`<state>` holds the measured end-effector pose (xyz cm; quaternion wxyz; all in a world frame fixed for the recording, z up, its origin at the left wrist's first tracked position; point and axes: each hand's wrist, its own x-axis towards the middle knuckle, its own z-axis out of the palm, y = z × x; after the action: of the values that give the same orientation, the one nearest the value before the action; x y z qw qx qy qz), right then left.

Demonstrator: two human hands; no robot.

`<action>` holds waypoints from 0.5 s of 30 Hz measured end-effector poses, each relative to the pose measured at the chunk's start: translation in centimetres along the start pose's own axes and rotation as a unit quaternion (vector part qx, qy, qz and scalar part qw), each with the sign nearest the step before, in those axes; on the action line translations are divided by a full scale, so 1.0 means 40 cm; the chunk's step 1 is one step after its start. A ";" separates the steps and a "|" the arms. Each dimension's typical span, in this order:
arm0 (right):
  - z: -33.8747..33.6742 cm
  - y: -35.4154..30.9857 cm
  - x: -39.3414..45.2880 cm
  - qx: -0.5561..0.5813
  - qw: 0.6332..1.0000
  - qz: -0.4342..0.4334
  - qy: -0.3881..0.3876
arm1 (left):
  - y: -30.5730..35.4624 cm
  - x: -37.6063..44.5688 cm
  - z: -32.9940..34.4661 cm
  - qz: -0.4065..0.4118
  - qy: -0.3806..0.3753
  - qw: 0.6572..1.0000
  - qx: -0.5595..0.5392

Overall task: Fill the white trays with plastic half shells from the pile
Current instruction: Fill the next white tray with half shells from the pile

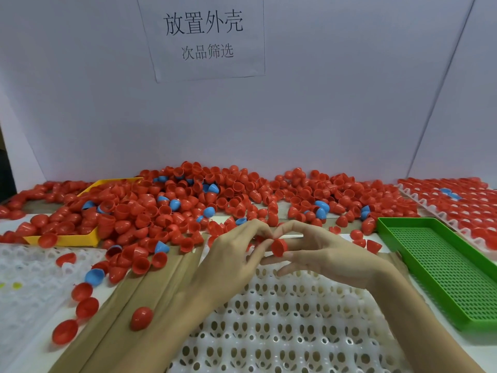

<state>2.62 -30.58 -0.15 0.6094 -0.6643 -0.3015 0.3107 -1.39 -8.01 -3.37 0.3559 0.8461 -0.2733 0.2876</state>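
Note:
A big pile of red half shells (204, 195), with a few blue ones mixed in, covers the back of the table. A white tray (282, 327) with rows of holed cups lies in front of me, its cups bare. My right hand (322, 251) pinches one red half shell (279, 246) between thumb and fingers just above the tray's far edge. My left hand (236, 251) hovers beside it, its fingertips touching the same shell and the right fingertips.
A green perforated tray (441, 267) lies on the right. Behind it a white tray (457, 203) is full of red shells. A yellow tray (70, 239) sits half buried at left. Another white tray (29, 281) lies at front left, loose shells beside it.

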 end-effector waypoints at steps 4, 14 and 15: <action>0.001 -0.003 0.001 -0.001 0.999 -0.025 0.046 | -0.009 -0.002 -0.003 -0.013 0.003 1.000 0.000; -0.013 0.014 0.010 -0.001 0.990 -0.027 0.137 | 0.010 0.011 -0.007 0.046 0.000 0.999 -0.016; -0.012 0.013 0.010 -0.009 0.990 -0.025 0.136 | 0.014 0.012 -0.004 0.041 0.007 0.999 -0.027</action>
<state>3.24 -30.61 -0.66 0.6463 -0.6980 -0.2350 0.1998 -1.49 -8.34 -2.71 0.3686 0.8223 -0.3125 0.3006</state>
